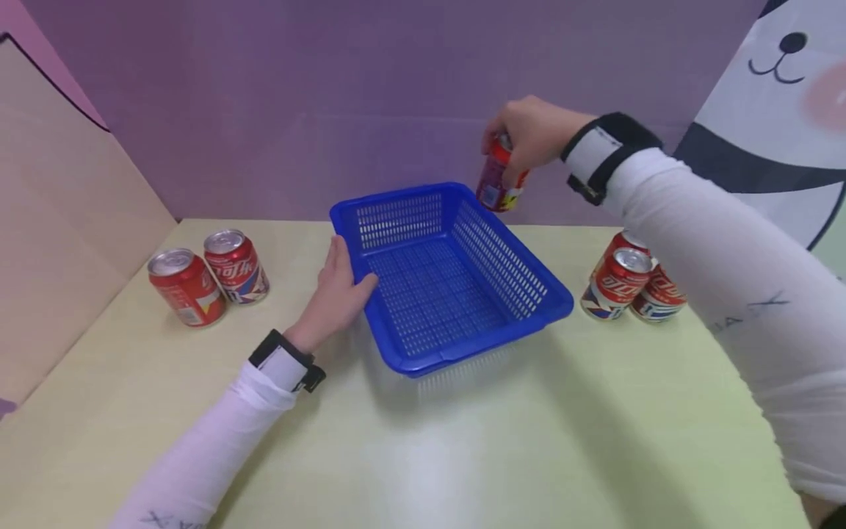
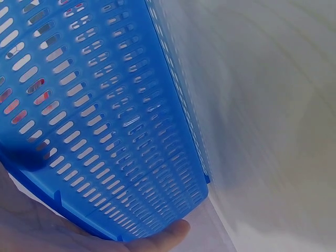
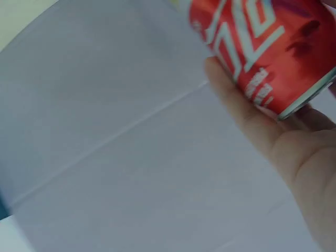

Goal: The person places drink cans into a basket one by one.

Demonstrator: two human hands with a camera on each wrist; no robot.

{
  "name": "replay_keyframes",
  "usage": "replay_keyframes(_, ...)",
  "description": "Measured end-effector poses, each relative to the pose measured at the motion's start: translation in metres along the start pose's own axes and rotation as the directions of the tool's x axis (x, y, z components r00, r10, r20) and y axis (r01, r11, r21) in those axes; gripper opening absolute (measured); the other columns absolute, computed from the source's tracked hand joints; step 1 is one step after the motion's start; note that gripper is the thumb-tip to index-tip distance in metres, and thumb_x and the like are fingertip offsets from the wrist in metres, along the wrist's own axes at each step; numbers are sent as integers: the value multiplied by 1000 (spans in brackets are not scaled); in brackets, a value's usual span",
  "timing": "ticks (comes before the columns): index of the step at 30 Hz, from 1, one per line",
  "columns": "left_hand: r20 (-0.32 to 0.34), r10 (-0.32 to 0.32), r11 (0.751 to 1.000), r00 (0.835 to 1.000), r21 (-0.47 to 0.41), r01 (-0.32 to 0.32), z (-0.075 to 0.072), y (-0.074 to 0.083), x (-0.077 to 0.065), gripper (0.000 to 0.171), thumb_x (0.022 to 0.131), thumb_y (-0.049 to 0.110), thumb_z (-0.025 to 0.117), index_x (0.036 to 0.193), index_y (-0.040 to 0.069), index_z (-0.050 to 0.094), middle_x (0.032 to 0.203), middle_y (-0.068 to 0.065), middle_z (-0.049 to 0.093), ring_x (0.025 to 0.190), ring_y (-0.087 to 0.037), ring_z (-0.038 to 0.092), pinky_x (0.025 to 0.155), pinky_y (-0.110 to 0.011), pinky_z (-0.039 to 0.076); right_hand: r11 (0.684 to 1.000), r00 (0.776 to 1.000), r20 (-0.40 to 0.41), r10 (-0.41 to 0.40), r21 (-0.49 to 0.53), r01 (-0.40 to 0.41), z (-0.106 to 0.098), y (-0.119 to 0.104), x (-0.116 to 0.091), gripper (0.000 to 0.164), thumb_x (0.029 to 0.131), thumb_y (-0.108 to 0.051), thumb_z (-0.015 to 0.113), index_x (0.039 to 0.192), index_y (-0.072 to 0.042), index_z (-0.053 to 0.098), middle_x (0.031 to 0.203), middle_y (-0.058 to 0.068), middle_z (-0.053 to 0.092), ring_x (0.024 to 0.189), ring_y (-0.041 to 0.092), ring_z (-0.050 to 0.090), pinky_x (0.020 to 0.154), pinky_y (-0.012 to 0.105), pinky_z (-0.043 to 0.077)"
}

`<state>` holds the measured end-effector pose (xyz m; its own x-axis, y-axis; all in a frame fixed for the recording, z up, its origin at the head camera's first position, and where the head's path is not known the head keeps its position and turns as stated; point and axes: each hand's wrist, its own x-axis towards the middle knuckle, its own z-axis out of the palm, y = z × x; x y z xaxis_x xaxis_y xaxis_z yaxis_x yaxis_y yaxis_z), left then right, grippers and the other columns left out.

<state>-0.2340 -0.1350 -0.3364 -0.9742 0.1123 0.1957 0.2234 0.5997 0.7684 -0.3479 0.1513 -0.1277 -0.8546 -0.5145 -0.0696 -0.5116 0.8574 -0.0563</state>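
Head view: a red can (image 1: 494,181) is gripped aloft by the right hand (image 1: 538,132) near the far right corner of the blue basket (image 1: 439,290), clasped at its rim by the left hand (image 1: 335,295). None has been placed inside; five others (image 1: 616,285) stand on the table (image 1: 423,470); filling is judged barely begun.

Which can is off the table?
The red can gripped by the right hand, held up near the blue basket. The other five visible stand on the table: left pair, right trio.
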Motion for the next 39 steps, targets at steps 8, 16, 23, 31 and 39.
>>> replay_keyframes(8, 1, -7, 1000, 1000, 17, 7, 11, 4, -7, 88, 97, 31, 49, 152, -7, -9, 159, -24, -11, 145, -39, -4, 117, -51, 5, 992, 988, 91, -124, 25, 122, 56, -40, 48, 55, 66, 1, 83, 118, -5, 65, 111, 11, 62, 97, 26, 60, 76, 39, 57)
replay_keyframes(16, 15, -19, 1000, 1000, -2, 19, 20, 13, -15, 88, 98, 34, 47, 153, -4, -10, 160, -20, -13, 145, -40, -2, 116, -52, 7, 994, 979, 180, -96, -26, 102, 90, -36, 58, 57, 64, 5, 85, 117, -4, 64, 112, 11, 60, 101, 26, 58, 75, 38, 57)
replay_keyframes(23, 12, -9, 1000, 1000, -17, 10, 19, 16, -20, 87, 98, 32, 47, 153, -3, -11, 160, -19, -14, 145, -38, -2, 117, -52, 8, 996, 979, 194, -67, -47, 78, 101, -29, 63, 55, 65, 4, 85, 114, -3, 64, 110, 12, 60, 100, 27, 57, 76, 38, 56)
replay_keyframes(31, 28, 2, 1000, 1000, -12, -2, 17, 20, -22, 87, 98, 32, 47, 153, -3, -11, 160, -19, -14, 145, -39, -2, 117, -51, 7, 997, 981, 191, -34, -66, 47, 114, -27, 64, 55, 71, 2, 80, 122, -5, 63, 114, 12, 55, 103, 26, 54, 77, 36, 55)
replay_keyframes(39, 21, -8, 1000, 1000, -17, 8, 15, 18, -24, 87, 98, 30, 47, 153, -2, -13, 160, -19, -15, 145, -39, -2, 116, -53, 7, 987, 998, 55, -42, -155, 50, 109, -25, 38, 69, 86, -17, 70, 146, -4, 39, 138, 25, 39, 129, 41, 37, 103, 56, 39)
